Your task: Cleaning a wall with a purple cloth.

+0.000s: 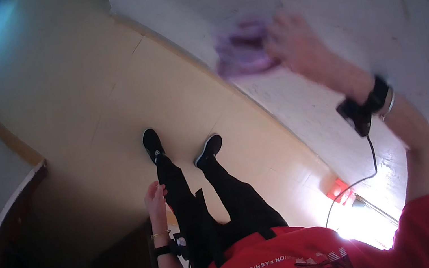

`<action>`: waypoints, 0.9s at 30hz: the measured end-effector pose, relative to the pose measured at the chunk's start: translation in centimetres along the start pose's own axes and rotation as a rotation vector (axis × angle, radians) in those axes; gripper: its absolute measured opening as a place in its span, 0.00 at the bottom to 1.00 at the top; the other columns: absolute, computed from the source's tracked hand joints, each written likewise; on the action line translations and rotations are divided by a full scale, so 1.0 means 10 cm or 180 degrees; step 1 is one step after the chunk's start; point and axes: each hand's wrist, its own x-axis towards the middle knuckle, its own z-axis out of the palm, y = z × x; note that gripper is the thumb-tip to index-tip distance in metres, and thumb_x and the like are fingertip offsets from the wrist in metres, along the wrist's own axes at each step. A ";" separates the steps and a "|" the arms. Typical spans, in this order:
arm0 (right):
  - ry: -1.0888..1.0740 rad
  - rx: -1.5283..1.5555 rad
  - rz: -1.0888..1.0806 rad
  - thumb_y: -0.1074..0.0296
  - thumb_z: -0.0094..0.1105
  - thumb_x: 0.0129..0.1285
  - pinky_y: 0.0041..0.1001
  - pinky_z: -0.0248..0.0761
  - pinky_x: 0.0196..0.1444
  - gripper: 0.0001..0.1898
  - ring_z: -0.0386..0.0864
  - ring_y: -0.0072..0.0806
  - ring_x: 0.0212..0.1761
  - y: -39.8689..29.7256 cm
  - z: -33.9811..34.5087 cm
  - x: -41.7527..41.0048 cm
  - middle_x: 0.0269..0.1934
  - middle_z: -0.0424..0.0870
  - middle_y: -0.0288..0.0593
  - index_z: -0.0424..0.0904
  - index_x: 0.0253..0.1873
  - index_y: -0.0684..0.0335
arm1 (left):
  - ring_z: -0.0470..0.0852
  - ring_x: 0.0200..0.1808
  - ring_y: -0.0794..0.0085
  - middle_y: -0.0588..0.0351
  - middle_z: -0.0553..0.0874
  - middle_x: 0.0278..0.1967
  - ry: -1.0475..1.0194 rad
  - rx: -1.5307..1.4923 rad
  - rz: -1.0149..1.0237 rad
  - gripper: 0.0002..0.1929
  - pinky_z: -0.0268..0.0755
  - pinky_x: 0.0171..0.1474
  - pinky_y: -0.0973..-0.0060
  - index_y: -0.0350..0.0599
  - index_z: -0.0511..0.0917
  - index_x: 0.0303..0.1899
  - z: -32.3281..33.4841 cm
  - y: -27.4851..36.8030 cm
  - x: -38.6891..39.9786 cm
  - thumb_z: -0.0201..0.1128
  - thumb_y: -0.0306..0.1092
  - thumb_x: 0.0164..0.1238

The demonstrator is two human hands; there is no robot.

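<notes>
A purple cloth [245, 51], blurred by motion, lies against the scuffed white wall [353, 19], with my right hand [292, 40] on it at its right edge. The fingers of that hand are blurred, but they appear to hold the cloth. A black device with a cable is strapped to my right wrist. Down beside my left thigh hangs my left hand [154, 192], its fingers loosely curled; whether anything small is in them cannot be told. Another black strapped device sits on the left wrist.
Beige floor tiles [104, 93] run along the white wall, with a tan skirting strip between. A red object [340, 191] stands by bright light at the lower right. A wall end with a dark red face [17, 212] juts in at left. Something dark is at the lower left.
</notes>
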 end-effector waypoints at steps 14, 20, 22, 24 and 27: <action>-0.1263 -0.0148 -0.0964 0.71 0.55 0.48 0.40 0.55 0.65 0.05 0.68 0.39 0.50 -0.09 0.94 -0.55 0.37 0.73 0.46 0.74 0.32 0.62 | 0.79 0.41 0.76 0.57 0.81 0.42 0.0206 -0.0073 -0.0152 0.16 0.67 0.39 0.79 0.43 0.72 0.52 -0.07 -0.13 -0.03 0.53 0.38 0.67; -0.2179 0.0870 -0.0115 0.72 0.59 0.44 0.35 0.60 0.58 0.06 0.70 0.37 0.49 -0.15 0.82 -0.62 0.33 0.73 0.41 0.76 0.30 0.60 | 0.80 0.39 0.74 0.55 0.82 0.39 0.0393 -0.0355 -0.0155 0.16 0.73 0.43 0.76 0.37 0.73 0.51 -0.09 -0.44 0.09 0.57 0.29 0.61; -0.2822 0.1695 0.0687 0.78 0.56 0.42 0.30 0.67 0.47 0.10 0.74 0.31 0.41 -0.17 0.66 -0.52 0.29 0.74 0.38 0.77 0.33 0.61 | 0.80 0.40 0.71 0.53 0.82 0.40 0.0210 0.0011 0.0598 0.17 0.73 0.48 0.75 0.36 0.73 0.52 0.16 -0.39 0.07 0.58 0.27 0.61; -0.3118 0.2824 0.1558 0.79 0.53 0.43 0.27 0.67 0.41 0.12 0.74 0.26 0.36 -0.29 0.29 -0.42 0.28 0.74 0.36 0.78 0.36 0.61 | 0.80 0.44 0.69 0.51 0.81 0.43 -0.0284 0.0330 0.0669 0.19 0.74 0.47 0.74 0.41 0.74 0.52 0.54 -0.02 -0.15 0.61 0.28 0.57; -0.3361 0.4783 0.2714 0.79 0.45 0.44 0.19 0.64 0.31 0.18 0.70 0.15 0.29 -0.60 -0.31 -0.24 0.28 0.75 0.32 0.78 0.42 0.63 | 0.71 0.57 0.52 0.42 0.72 0.55 -0.1048 0.1287 0.1632 0.34 0.64 0.61 0.64 0.39 0.65 0.60 0.97 0.39 -0.43 0.67 0.37 0.49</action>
